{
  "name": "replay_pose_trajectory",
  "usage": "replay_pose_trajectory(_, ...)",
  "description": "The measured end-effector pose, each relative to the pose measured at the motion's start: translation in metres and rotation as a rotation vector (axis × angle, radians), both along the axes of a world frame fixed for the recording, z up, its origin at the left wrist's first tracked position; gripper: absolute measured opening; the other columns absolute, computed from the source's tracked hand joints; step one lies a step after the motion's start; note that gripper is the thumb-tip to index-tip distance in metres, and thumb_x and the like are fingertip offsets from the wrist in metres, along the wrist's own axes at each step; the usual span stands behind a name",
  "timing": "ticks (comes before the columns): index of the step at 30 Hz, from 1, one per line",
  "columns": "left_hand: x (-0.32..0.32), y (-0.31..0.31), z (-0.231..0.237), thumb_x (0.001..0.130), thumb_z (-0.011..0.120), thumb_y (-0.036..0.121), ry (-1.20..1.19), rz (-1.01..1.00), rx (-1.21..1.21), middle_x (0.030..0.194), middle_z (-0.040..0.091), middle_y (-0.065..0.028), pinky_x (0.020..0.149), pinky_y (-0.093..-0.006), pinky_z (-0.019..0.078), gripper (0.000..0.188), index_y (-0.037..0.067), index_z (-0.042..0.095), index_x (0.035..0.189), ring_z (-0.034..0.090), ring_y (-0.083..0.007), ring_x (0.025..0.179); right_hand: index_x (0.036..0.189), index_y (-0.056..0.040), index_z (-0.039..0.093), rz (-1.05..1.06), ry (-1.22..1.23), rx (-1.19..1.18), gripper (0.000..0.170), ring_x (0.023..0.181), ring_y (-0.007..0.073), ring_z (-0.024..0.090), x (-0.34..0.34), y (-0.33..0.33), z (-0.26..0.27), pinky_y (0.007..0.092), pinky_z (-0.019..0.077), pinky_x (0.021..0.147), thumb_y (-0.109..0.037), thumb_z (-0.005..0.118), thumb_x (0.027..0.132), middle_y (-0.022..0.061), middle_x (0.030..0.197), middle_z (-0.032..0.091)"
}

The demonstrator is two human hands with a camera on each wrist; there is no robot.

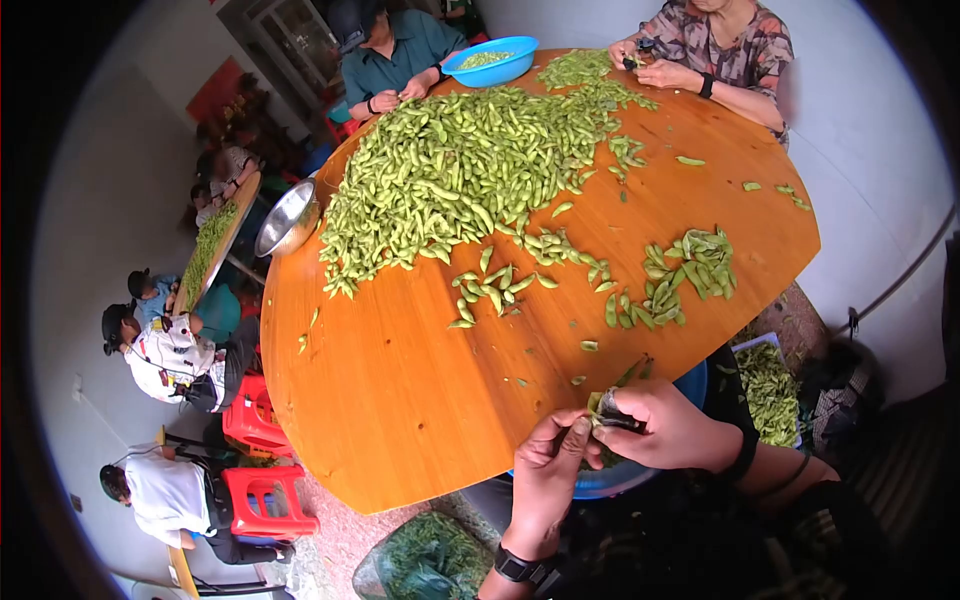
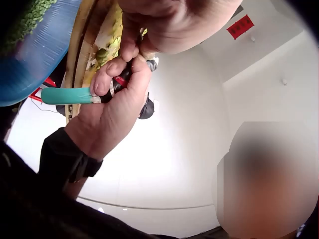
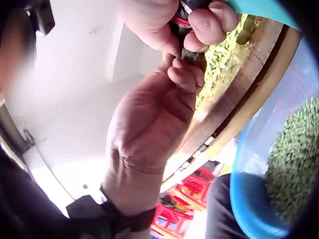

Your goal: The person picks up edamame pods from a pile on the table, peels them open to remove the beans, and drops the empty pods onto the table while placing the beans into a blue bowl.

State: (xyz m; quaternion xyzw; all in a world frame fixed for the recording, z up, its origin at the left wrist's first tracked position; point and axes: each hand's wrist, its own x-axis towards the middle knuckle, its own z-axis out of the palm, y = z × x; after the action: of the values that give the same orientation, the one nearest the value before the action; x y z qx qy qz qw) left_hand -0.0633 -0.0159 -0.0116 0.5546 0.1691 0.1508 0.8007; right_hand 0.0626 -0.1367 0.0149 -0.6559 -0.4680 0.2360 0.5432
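Observation:
My left hand [image 1: 550,465] pinches a green soybean pod [image 1: 594,402] with thumb and fingertips, close over the table's front edge. Against it, my right hand [image 1: 665,425] grips a small tool with a teal handle [image 2: 67,95] and a black part with a red band [image 2: 120,79]; its working end is hidden among the fingers. The fingertips of both hands meet. Below them stands a blue bowl [image 3: 238,169] with shelled green beans [image 3: 294,159] in it. Nearest the hands on the wooden table [image 1: 400,400] lies a small pile of pods [image 1: 690,265].
A large heap of pods [image 1: 450,170] covers the table's far left. Two people sit across, near a blue basin [image 1: 500,65]. A metal bowl [image 1: 287,217] is at the left edge. A crate of pods [image 1: 768,390] stands right, a netted bag [image 1: 430,560] below, red stools [image 1: 262,500] left.

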Motion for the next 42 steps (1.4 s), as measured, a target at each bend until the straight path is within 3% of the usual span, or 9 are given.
replay_pose_trajectory(6, -0.019, -0.007, 0.0, 0.097, 0.055, 0.003, 0.132, -0.056, 0.099, 0.085, 0.059, -0.001, 0.066, -0.0211, 0.0478, 0.012, 0.001, 0.062, 0.106, 0.058, -0.0078, 0.07, 0.076, -0.002, 0.053, -0.402, -0.024, -0.141, 0.026, 0.059, 0.005, 0.04, 0.046, -0.027, 0.005, 0.0283, 0.0368, 0.05, -0.019, 0.068, 0.088, 0.0013, 0.059, 0.044)
replay_pose_trajectory(9, -0.021, -0.012, 0.0, 0.093, 0.054, -0.004, 0.175, -0.113, 0.328, 0.089, 0.058, -0.0018, 0.066, -0.024, 0.0498, 0.015, 0.002, 0.063, 0.104, 0.059, -0.0095, 0.076, 0.075, 0.0027, 0.047, -0.528, -0.433, -0.225, 0.032, 0.056, 0.0381, 0.048, 0.098, -0.04, -0.009, 0.0412, 0.0406, 0.053, -0.018, 0.07, 0.083, 0.0214, 0.063, 0.049)
replay_pose_trajectory(16, -0.001, -0.031, -0.009, 0.084, 0.063, -0.005, 0.109, -0.116, 1.175, 0.098, 0.062, -0.0115, 0.072, -0.0275, 0.0515, 0.019, -0.001, 0.063, 0.103, 0.063, -0.0153, 0.078, 0.079, -0.0014, 0.052, -0.481, 0.198, -0.069, 0.02, 0.051, 0.0103, 0.046, 0.129, -0.059, -0.027, 0.03, 0.0362, 0.047, -0.013, 0.062, 0.091, -0.0005, 0.059, 0.047)
replay_pose_trajectory(19, 0.002, -0.033, -0.014, 0.083, 0.064, -0.002, 0.119, -0.133, 1.224, 0.103, 0.061, -0.0147, 0.073, -0.0363, 0.0516, 0.021, 0.0, 0.062, 0.103, 0.063, -0.0301, 0.089, 0.082, -0.0069, 0.052, -0.454, 0.28, -0.084, 0.016, 0.045, 0.0021, 0.036, 0.127, -0.057, -0.03, 0.021, 0.0268, 0.042, -0.013, 0.056, 0.096, -0.0057, 0.057, 0.043)
replay_pose_trajectory(23, 0.01, -0.044, 0.004, 0.082, 0.069, 0.0, 0.209, 0.043, 1.033, 0.096, 0.061, -0.0149, 0.065, -0.032, 0.0522, 0.023, 0.0, 0.065, 0.105, 0.063, -0.0262, 0.079, 0.082, -0.007, 0.05, -0.445, 0.402, -0.028, 0.016, 0.045, 0.0023, 0.036, 0.124, -0.06, -0.02, 0.0211, 0.0264, 0.042, -0.013, 0.056, 0.096, -0.0055, 0.057, 0.042)
replay_pose_trajectory(26, 0.05, -0.045, 0.016, 0.083, 0.069, 0.001, 0.156, 0.309, 1.376, 0.089, 0.059, -0.0133, 0.063, -0.0353, 0.0514, 0.018, 0.0, 0.066, 0.1, 0.063, -0.0278, 0.077, 0.078, -0.0069, 0.048, -0.445, 0.424, -0.005, 0.021, 0.048, 0.0031, 0.039, 0.122, -0.062, -0.014, 0.0225, 0.0296, 0.044, -0.014, 0.058, 0.095, -0.0049, 0.058, 0.044)
replay_pose_trajectory(30, 0.072, -0.036, 0.003, 0.088, 0.061, 0.001, 0.123, 0.169, 1.4, 0.091, 0.06, -0.0166, 0.068, -0.0395, 0.0508, 0.011, 0.001, 0.062, 0.099, 0.06, -0.0376, 0.081, 0.074, -0.0064, 0.046, -0.452, 0.323, 0.048, 0.026, 0.052, 0.0043, 0.045, 0.125, -0.062, -0.027, 0.0248, 0.0349, 0.046, -0.015, 0.059, 0.094, -0.0041, 0.059, 0.045)
replay_pose_trajectory(37, 0.064, -0.04, 0.0, 0.088, 0.062, -0.002, 0.102, 0.239, 0.922, 0.079, 0.061, -0.0112, 0.064, -0.0297, 0.0483, 0.005, -0.001, 0.062, 0.093, 0.057, -0.0219, 0.065, 0.078, -0.0075, 0.043, -0.406, 0.4, 0.016, 0.023, 0.047, 0.0036, 0.04, 0.125, -0.064, -0.021, 0.0228, 0.0297, 0.042, -0.012, 0.056, 0.096, -0.0029, 0.059, 0.045)
replay_pose_trajectory(42, 0.066, -0.037, 0.011, 0.087, 0.064, 0.004, 0.161, 0.214, 1.195, 0.098, 0.062, -0.0128, 0.079, -0.0347, 0.0477, 0.019, 0.001, 0.064, 0.106, 0.057, -0.0281, 0.086, 0.083, -0.0049, 0.049, -0.377, 0.398, 0.058, 0.016, 0.045, 0.0034, 0.037, 0.125, -0.073, -0.019, 0.0229, 0.0278, 0.041, -0.012, 0.053, 0.097, -0.0038, 0.058, 0.042)
